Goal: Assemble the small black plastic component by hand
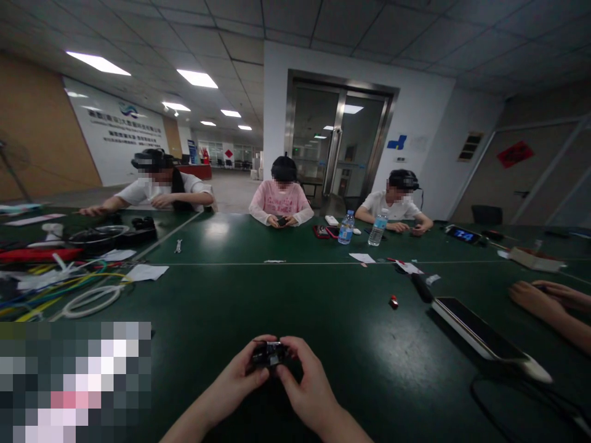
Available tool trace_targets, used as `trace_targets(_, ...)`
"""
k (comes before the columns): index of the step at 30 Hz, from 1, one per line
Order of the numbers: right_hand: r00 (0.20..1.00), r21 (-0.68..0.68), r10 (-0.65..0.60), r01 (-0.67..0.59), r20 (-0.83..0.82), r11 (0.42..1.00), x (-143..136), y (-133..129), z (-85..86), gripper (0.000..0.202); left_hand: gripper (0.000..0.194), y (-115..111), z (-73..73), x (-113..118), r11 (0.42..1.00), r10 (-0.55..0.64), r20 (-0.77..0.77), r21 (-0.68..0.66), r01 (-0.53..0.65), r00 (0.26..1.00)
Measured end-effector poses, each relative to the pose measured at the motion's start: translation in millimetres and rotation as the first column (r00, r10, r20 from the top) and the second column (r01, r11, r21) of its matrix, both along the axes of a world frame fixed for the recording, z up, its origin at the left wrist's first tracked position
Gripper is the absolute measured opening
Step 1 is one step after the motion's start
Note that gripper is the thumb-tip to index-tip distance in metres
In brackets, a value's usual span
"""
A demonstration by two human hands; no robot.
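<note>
A small black object with shiny, silvery parts (271, 353) is held between both hands, low in the middle of the head view, just above the dark green table (221, 307). Its exact kind is too small and dark to make out. My left hand (243, 371) grips its left side, thumb in front and fingers behind. From the right, my right hand (305, 378) closes on it, the thumb near its lower edge. Fingers cover both ends of the object.
A small red item (393, 301) lies ahead to the right, near a long black-and-white device (480, 329). Cables (92, 300) and papers (146, 272) crowd the left. Two water bottles (346, 227) stand farther off. Several people sit around; a co-worker's hands (538, 301) are at right.
</note>
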State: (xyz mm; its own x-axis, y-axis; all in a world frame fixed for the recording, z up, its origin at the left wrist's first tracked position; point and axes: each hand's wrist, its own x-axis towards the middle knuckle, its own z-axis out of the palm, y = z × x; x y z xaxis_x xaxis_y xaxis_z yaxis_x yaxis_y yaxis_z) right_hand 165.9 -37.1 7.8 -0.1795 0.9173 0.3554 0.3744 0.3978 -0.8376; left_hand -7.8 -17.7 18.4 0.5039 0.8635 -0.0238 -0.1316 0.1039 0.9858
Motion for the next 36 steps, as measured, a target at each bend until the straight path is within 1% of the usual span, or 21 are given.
trace_targets(5,1.000,0.017,0.001,-0.001,0.014,1.000,0,0,1.0,0.040,0.041,1,-3.2,-1,1.000,-0.002,-0.019,0.022,0.003,1.000)
trace_targets(10,0.998,0.012,-0.009,0.008,0.061,1.000,2,-6,14.3,0.042,0.040,4,-8.2,-3,0.998,0.009,-0.028,0.055,-0.007,1.000)
trace_targets(12,0.996,-0.002,0.000,0.000,0.093,1.000,3,-9,19.8,0.039,0.040,4,-7.9,-3,0.998,0.008,-0.054,0.056,-0.005,0.999)
trace_targets(15,0.991,-0.002,-0.010,0.011,0.136,1.000,3,-9,24.6,0.029,0.041,3,-5.1,-3,0.998,-0.018,-0.095,0.059,0.023,0.995)
trace_targets(18,0.989,0.019,0.011,-0.014,0.147,1.000,4,-8,26.3,0.026,0.040,3,-2.4,-2,0.996,-0.013,-0.115,0.088,0.023,0.993)
trace_targets(22,0.985,0.010,0.036,-0.039,0.169,0.999,5,-5,26.5,0.026,0.039,2,-1.5,0,0.990,-0.023,-0.112,0.133,0.038,0.993)
trace_targets(25,0.983,0.033,0.056,-0.063,0.174,0.997,4,-4,25.4,0.025,0.039,1,-1.4,1,0.989,0.014,-0.107,0.148,0.002,0.994)
trace_targets(26,0.986,0.038,0.061,-0.068,0.154,0.997,4,-4,24.9,0.024,0.039,1,-1.4,1,0.991,0.024,-0.099,0.131,-0.011,0.995)
trace_targets(28,0.998,0.037,0.031,-0.033,0.062,0.999,6,-3,23.8,0.020,0.040,0,-1.5,0,0.996,0.015,-0.062,0.088,-0.009,0.998)
trace_targets(30,0.997,0.018,-0.050,0.052,-0.059,0.999,10,-1,22.1,0.017,0.041,0,-1.9,-1,0.999,-0.011,-0.025,0.042,0.012,1.000)
trace_targets(31,0.993,0.005,-0.075,0.076,-0.094,0.997,13,0,20.9,0.017,0.041,0,-2.0,-2,0.999,-0.022,-0.013,0.025,0.022,1.000)
trace_targets(33,0.985,-0.053,-0.119,0.113,-0.126,0.992,20,5,17.7,0.020,0.041,-1,-1.8,-3,0.999,-0.039,-0.009,0.010,0.039,0.999)
trace_targets(35,0.980,-0.114,-0.125,0.107,-0.158,0.988,26,10,12.9,0.020,0.042,-1,-0.9,-3,0.999,-0.041,-0.011,0.007,0.041,0.999)
trace_targets(36,0.972,-0.123,-0.136,0.114,-0.193,0.986,29,13,9.9,0.020,0.042,-1,-0.1,-4,0.999,-0.041,-0.012,0.000,0.041,0.999)
